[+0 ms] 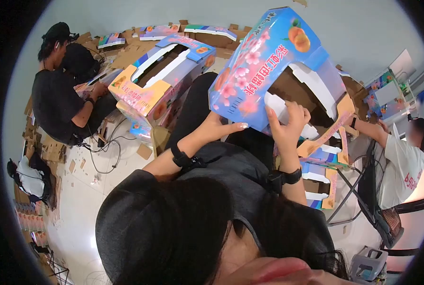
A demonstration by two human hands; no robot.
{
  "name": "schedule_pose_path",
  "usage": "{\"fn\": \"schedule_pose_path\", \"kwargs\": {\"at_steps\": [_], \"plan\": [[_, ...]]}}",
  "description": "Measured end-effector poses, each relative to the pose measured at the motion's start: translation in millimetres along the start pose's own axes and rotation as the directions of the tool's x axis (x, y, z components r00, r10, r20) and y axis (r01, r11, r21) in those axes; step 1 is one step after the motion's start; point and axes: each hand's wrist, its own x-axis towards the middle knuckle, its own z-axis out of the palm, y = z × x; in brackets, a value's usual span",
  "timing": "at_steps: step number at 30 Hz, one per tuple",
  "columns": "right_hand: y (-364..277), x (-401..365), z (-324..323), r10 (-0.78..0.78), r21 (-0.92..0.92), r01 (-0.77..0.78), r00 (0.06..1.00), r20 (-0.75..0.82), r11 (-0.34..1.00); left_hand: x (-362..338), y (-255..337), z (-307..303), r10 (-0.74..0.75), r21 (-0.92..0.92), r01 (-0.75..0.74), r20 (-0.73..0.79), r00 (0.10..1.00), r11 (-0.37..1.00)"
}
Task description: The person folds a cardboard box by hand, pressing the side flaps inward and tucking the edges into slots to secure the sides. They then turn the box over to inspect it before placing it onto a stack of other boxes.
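Observation:
A blue and pink printed carton (254, 71) with peach pictures and an open slot in its top is tilted in front of me. My left hand (216, 129) holds its lower left edge, thumb along the side and the other fingers hidden behind the cardboard. At the slot, my right hand (288, 123) grips a white flap (277, 105) of the same carton, with several fingers bent above it. Both wrists wear black bands. Another printed carton (174, 78) with a slotted top stands to the left on top of others.
More cartons (316, 183) are stacked below right. A person in black (62, 95) sits at the left, a person in white (401, 166) at the right beside a folding chair (375, 204). Flat printed pieces (209, 32) lie along the wall. A black cable (108, 156) crosses the floor.

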Motion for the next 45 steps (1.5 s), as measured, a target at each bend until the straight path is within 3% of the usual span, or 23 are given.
{"fn": "schedule_pose_path", "kwargs": {"at_steps": [4, 10, 13, 19, 22, 29, 32, 33, 36, 39, 45], "plan": [[-1, -1, 9, -0.022, -0.032, 0.021, 0.999, -0.033, 0.999, 6, -17, 1, 0.167, 0.032, -0.164, -0.149, 0.975, 0.986], [-7, 2, 10, -0.039, -0.056, 0.036, 0.998, -0.057, 0.998, 15, -37, 4, 0.272, -0.045, -0.289, -0.229, 0.935, 0.956], [-8, 2, 10, -0.028, -0.069, 0.024, 0.998, -0.060, 0.997, 16, -33, 5, 0.245, -0.085, -0.270, -0.224, 0.943, 0.959], [-7, -5, 9, -0.013, -0.069, 0.010, 0.999, -0.038, 0.998, 3, -37, -20, 0.057, -0.034, -0.058, -0.034, 0.998, 0.998], [-6, -9, 7, -0.079, -0.070, 0.076, 0.995, -0.054, 0.995, -8, -53, -42, 0.014, -0.123, -0.011, 0.025, 1.000, 0.992], [9, -2, 0, -0.087, -0.001, 0.087, 0.995, -0.048, 0.996, -23, -21, -42, -0.027, -0.333, 0.010, -0.046, 0.999, 0.943], [7, -2, 0, -0.074, -0.005, 0.074, 0.997, -0.014, 0.997, -18, -4, -40, 0.101, -0.177, -0.112, -0.068, 0.993, 0.978], [4, -3, 0, -0.085, -0.012, 0.085, 0.996, -0.007, 0.996, -17, 3, -39, 0.082, -0.078, -0.091, -0.117, 0.990, 0.993], [-7, -7, 1, -0.132, -0.028, 0.133, 0.991, 0.019, 0.991, -15, 8, -52, 0.184, -0.050, -0.186, -0.034, 0.982, 0.981], [-14, -13, 5, -0.185, -0.055, 0.187, 0.982, 0.040, 0.981, -17, 8, -56, 0.086, 0.050, -0.079, -0.143, 0.986, 0.996], [-21, -13, 12, -0.317, 0.016, 0.317, 0.944, 0.095, 0.948, -17, 4, -63, 0.046, -0.120, -0.086, -0.303, 0.952, 0.989]]}}
